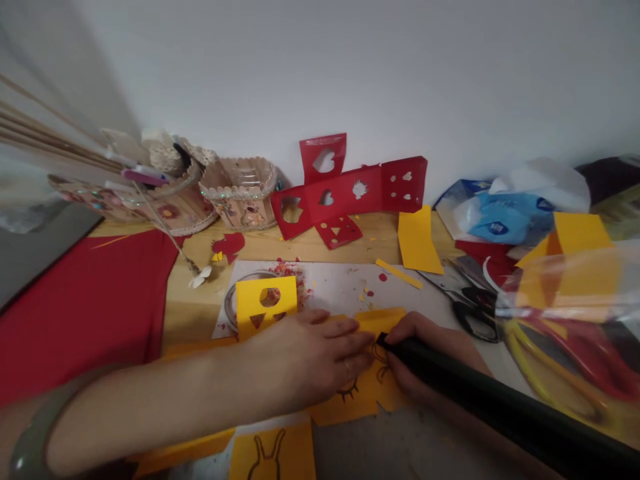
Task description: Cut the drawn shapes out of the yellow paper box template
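My left hand (320, 357) lies flat on a yellow card cutout (345, 407), fingers stretched out, a ring on one of them. Black lines are drawn on this card, some partly under my fingers. My right hand (435, 353) is closed around a long black pen-like tool (465, 373), its dark end just above the card beside my left fingertips. Whether the tip touches the card I cannot tell. Left of my hands, a raised yellow panel (245, 293) has a round hole and triangular ones. Nearer me, another yellow panel (295, 453) bears a drawn outline with two long ears.
A red card cutout (345, 190) with hearts leans on the wall. Decorated wooden-stick baskets (240, 200) stand at left. At right lie black scissors (477, 320), yellow-handled scissors (530, 367) and a blue tissue pack (505, 217). Paper scraps litter a white sheet (335, 280).
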Demonstrator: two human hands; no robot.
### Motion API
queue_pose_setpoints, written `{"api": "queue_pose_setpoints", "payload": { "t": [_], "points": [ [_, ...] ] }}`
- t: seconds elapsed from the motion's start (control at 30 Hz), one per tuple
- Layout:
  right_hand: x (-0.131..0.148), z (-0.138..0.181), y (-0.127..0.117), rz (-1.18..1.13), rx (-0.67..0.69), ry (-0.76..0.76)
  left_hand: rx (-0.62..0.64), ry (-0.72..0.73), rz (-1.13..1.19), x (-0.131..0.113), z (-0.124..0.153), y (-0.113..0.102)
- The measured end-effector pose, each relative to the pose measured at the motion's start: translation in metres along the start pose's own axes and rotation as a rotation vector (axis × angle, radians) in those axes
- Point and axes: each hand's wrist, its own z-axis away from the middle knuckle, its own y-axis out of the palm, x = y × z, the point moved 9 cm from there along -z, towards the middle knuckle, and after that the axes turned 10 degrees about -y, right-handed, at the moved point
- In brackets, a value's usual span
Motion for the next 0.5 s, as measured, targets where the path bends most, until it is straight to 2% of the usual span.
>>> {"api": "queue_pose_setpoints", "payload": {
  "t": [0.23,0.37,0.5],
  "points": [
    [0.006,-0.001,-0.001,0.138,0.015,-0.071,0.116,-0.046,0.023,-0.002,0.001,0.006],
    [0.013,0.002,0.002,0.183,0.05,-0.177,0.095,-0.053,0.037,-0.002,0.002,0.006],
    [0.01,0.006,0.0,0.207,0.012,-0.134,0.089,-0.046,0.042,-0.002,0.003,0.008]
  ]
}}
